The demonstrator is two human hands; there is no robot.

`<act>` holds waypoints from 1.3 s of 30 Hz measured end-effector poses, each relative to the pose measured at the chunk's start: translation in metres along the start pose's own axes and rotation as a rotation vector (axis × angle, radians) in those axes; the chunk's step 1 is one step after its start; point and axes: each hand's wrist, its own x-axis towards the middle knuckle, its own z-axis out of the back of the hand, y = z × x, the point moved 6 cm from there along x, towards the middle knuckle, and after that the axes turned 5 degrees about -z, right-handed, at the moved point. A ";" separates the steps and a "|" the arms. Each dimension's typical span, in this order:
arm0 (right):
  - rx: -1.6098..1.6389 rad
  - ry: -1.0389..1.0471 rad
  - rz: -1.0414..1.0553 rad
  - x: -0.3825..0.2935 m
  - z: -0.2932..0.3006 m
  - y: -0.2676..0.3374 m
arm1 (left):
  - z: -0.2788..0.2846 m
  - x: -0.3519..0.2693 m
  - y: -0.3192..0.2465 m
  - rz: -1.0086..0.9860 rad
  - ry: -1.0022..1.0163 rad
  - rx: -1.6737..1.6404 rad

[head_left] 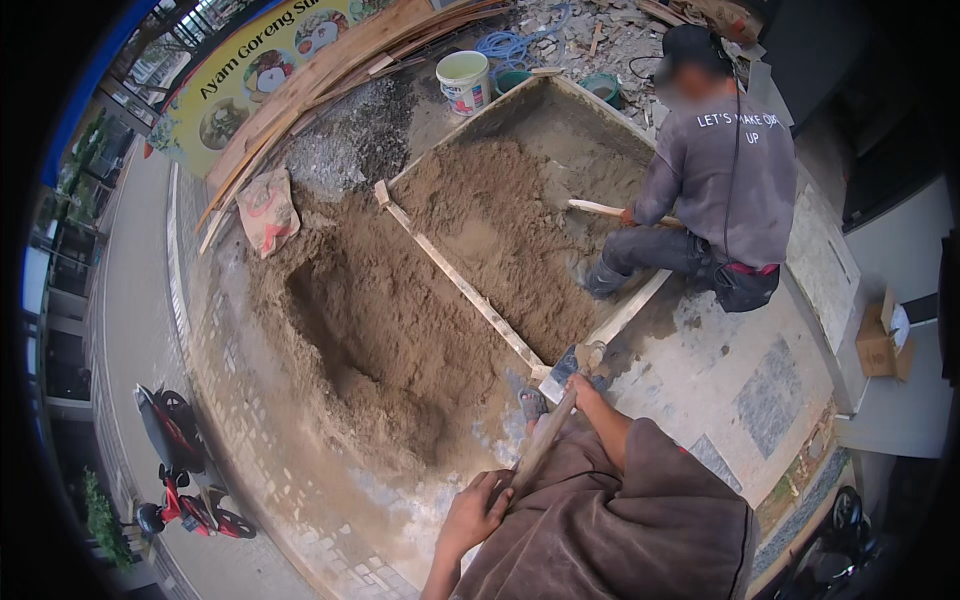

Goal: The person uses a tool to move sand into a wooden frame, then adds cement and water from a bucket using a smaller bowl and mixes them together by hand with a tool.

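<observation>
Both my hands hold one long wooden handle [544, 444] slanting across the front of my body. My left hand [480, 504] grips its lower part in the picture, while my right hand [581, 388] is closed around it farther up, near my feet. The tool's head cannot be made out. Before me lies a heap of brown sand [375, 315], hollowed at its left side. A wooden board [472, 296] separates it from a wood-framed box with more sand [487, 202] and wet grey mortar [592, 154]. A co-worker [731, 172] at the box holds another wooden handle [592, 206].
A white bucket [463, 82] stands beyond the frame, near green tubs [600, 88], a blue hose [517, 49] and rubble [577, 41]. Gravel [337, 150], a sack [268, 212] and long planks [300, 105] lie at the upper left. Motorbikes [187, 495] stand on the road.
</observation>
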 end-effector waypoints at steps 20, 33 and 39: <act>0.034 -0.147 -0.003 0.025 0.019 0.025 | -0.044 0.062 -0.015 -0.090 0.115 -0.105; -0.011 -0.105 -0.134 0.009 -0.011 0.007 | -0.041 0.038 0.032 -0.037 0.166 -0.215; 0.009 -0.044 -0.144 0.020 0.010 -0.049 | -0.052 -0.028 0.130 0.164 0.259 -0.154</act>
